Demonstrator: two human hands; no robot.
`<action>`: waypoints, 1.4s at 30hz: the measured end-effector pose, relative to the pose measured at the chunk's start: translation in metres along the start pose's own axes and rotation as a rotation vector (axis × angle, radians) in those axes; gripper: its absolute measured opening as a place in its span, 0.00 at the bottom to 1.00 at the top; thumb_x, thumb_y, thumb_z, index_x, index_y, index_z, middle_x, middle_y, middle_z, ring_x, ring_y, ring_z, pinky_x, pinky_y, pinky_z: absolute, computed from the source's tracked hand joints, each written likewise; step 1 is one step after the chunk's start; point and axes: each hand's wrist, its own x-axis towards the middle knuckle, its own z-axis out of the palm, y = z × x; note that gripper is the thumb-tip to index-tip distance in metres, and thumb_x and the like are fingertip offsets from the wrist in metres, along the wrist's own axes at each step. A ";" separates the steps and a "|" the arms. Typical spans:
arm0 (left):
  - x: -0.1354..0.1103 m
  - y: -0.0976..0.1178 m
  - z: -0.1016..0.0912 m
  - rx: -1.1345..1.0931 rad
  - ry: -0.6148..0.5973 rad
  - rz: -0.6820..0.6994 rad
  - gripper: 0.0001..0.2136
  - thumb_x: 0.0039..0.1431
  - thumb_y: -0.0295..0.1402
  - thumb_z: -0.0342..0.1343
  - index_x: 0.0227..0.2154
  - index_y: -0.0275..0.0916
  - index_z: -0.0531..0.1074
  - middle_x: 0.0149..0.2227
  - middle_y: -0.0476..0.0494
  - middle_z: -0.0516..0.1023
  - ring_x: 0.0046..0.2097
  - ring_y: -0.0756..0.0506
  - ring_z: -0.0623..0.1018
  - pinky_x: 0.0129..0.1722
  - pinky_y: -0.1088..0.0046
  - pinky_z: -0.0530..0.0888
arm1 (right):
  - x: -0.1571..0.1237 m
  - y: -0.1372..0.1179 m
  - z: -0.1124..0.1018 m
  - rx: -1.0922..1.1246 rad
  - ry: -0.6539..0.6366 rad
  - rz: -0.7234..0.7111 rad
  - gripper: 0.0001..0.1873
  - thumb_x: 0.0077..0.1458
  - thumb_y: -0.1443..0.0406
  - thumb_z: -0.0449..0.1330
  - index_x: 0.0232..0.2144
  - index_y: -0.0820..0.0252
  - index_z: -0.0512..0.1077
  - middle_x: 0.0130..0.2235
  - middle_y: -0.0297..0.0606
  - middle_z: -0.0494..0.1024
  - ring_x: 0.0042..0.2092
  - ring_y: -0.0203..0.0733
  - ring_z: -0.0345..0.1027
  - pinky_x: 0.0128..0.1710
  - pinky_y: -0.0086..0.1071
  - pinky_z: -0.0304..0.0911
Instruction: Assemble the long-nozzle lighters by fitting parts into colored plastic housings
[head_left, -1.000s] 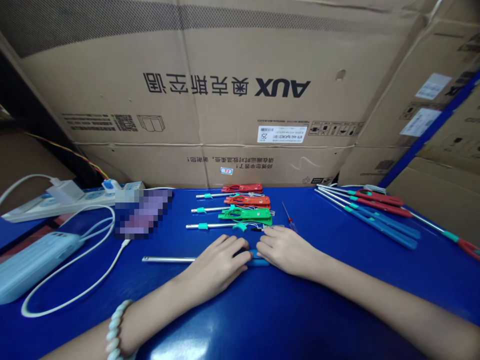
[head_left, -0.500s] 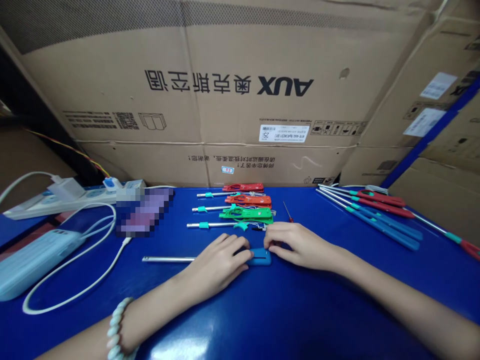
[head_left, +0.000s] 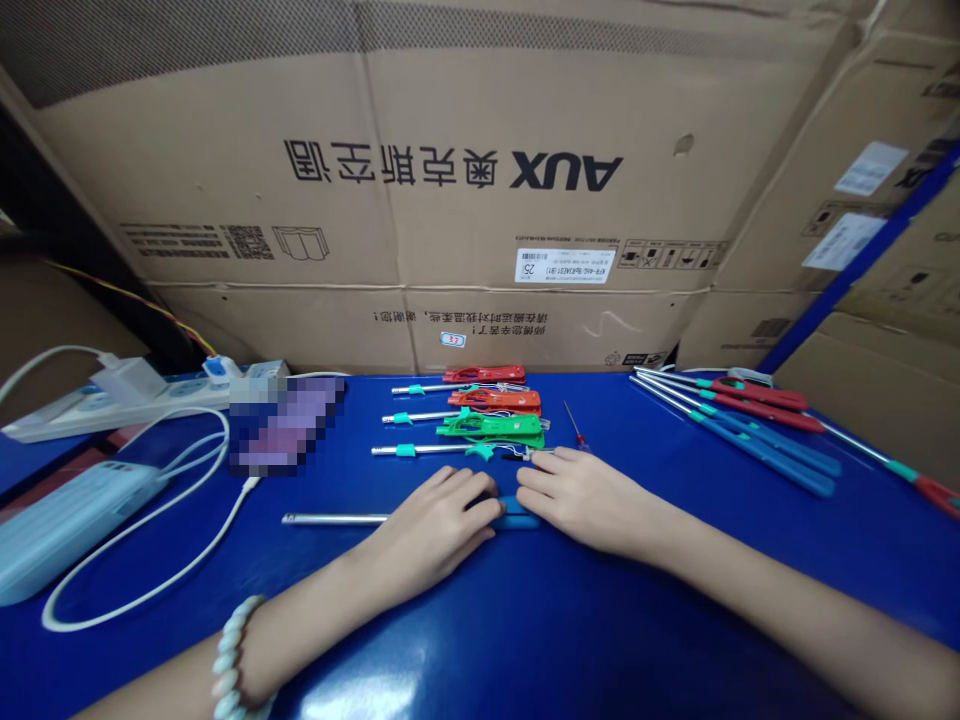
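Observation:
Both my hands rest on a blue-handled tool (head_left: 517,516) with a long metal shaft (head_left: 334,519) that lies flat on the blue table (head_left: 570,640). My left hand (head_left: 435,530) covers the handle's left part, fingers curled over it. My right hand (head_left: 581,497) presses on the handle's right end. Just behind my fingers lie a green-handled tool (head_left: 491,430), an orange one (head_left: 495,402) and a red one (head_left: 484,375), each with a metal shaft pointing left. A small red screwdriver (head_left: 575,426) lies beside them.
Several long blue and red tools (head_left: 742,425) lie at the right. At the left are a white power strip (head_left: 112,400), a pale blue power bank (head_left: 67,525), a white cable (head_left: 150,590) and a blurred-out object (head_left: 281,425). Large cardboard boxes (head_left: 450,180) wall the table's far edge.
My right hand had drawn back to the handle's right end half a second ago, leaving more of it bare; now it lies over the handle again. My left hand has stayed put.

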 end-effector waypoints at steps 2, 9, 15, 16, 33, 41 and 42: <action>0.000 0.000 0.000 -0.001 0.002 0.000 0.07 0.65 0.28 0.48 0.43 0.38 0.68 0.43 0.42 0.70 0.42 0.44 0.70 0.43 0.66 0.68 | 0.001 -0.001 0.001 0.000 -0.017 0.011 0.06 0.63 0.69 0.51 0.34 0.61 0.67 0.38 0.39 0.73 0.41 0.45 0.64 0.38 0.35 0.59; 0.001 0.001 -0.002 -0.018 -0.009 -0.005 0.07 0.65 0.28 0.47 0.42 0.38 0.68 0.43 0.42 0.70 0.42 0.44 0.71 0.43 0.66 0.68 | 0.009 -0.002 0.009 0.060 -0.095 0.091 0.08 0.62 0.71 0.50 0.34 0.63 0.69 0.33 0.41 0.74 0.37 0.45 0.67 0.35 0.35 0.60; 0.001 0.001 -0.002 -0.025 0.006 -0.001 0.07 0.66 0.28 0.46 0.42 0.38 0.68 0.43 0.42 0.71 0.42 0.44 0.71 0.42 0.67 0.68 | 0.009 -0.001 -0.006 0.169 -0.163 0.214 0.13 0.64 0.61 0.52 0.31 0.63 0.70 0.32 0.42 0.77 0.36 0.44 0.71 0.36 0.33 0.60; 0.001 0.000 -0.002 -0.026 0.006 -0.001 0.07 0.66 0.28 0.47 0.42 0.38 0.68 0.43 0.42 0.70 0.42 0.44 0.71 0.41 0.67 0.68 | 0.007 0.001 -0.011 0.191 -0.170 0.258 0.13 0.64 0.60 0.52 0.32 0.62 0.70 0.33 0.42 0.77 0.36 0.44 0.71 0.35 0.33 0.60; 0.000 -0.001 -0.004 -0.057 0.039 0.004 0.06 0.64 0.27 0.49 0.41 0.39 0.67 0.43 0.43 0.71 0.42 0.44 0.72 0.40 0.68 0.68 | -0.050 0.018 -0.006 0.245 -0.234 0.785 0.12 0.56 0.72 0.49 0.37 0.58 0.70 0.37 0.40 0.77 0.38 0.43 0.73 0.33 0.30 0.61; 0.001 -0.002 -0.002 -0.080 0.066 0.010 0.07 0.66 0.29 0.45 0.41 0.40 0.68 0.43 0.43 0.71 0.41 0.45 0.72 0.41 0.69 0.68 | -0.059 0.030 -0.060 0.708 0.348 0.813 0.10 0.57 0.61 0.55 0.38 0.59 0.72 0.28 0.34 0.74 0.27 0.38 0.67 0.27 0.30 0.60; 0.000 -0.002 -0.002 -0.078 0.062 0.008 0.07 0.66 0.29 0.45 0.41 0.40 0.68 0.43 0.43 0.71 0.41 0.45 0.72 0.41 0.68 0.68 | -0.054 0.030 -0.066 0.719 0.410 0.810 0.10 0.58 0.61 0.54 0.38 0.59 0.72 0.26 0.33 0.73 0.26 0.37 0.66 0.27 0.30 0.60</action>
